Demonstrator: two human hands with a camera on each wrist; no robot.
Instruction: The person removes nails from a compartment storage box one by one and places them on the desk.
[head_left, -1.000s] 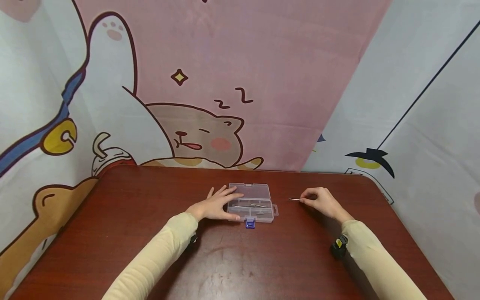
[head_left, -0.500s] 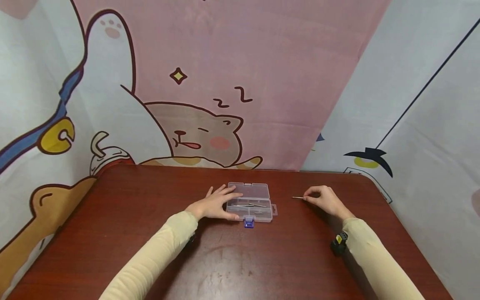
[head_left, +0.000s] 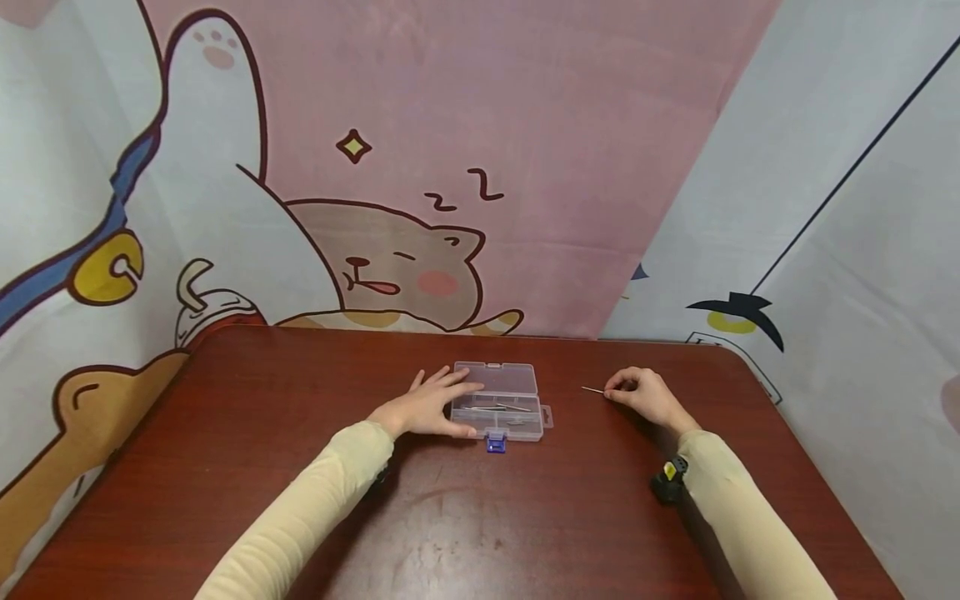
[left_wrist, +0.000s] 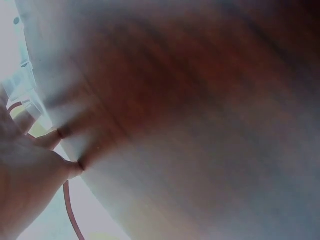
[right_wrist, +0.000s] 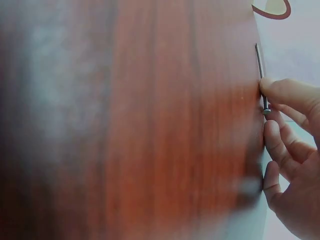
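Your red-brown tabletop (head_left: 480,517) carries a clear plastic compartment box (head_left: 527,433), lid open, near the middle of its far edge. Your left hand (head_left: 429,410) rests on the box's left end, grip spread wide, not closed round it. Toward the far right corner, your right hand (head_left: 647,396) has its grip narrowed to a pinch on 1 metal nail (right_wrist: 259,65), pointing boxward. Thin metal pieces (head_left: 512,407) lie inside the box.

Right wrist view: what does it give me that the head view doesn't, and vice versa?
Right wrist only: the flat end of the nail.

Head only: the open box, metal pieces inside it, and the left hand resting on it.

Both: the right hand pinching the nail, and the table.
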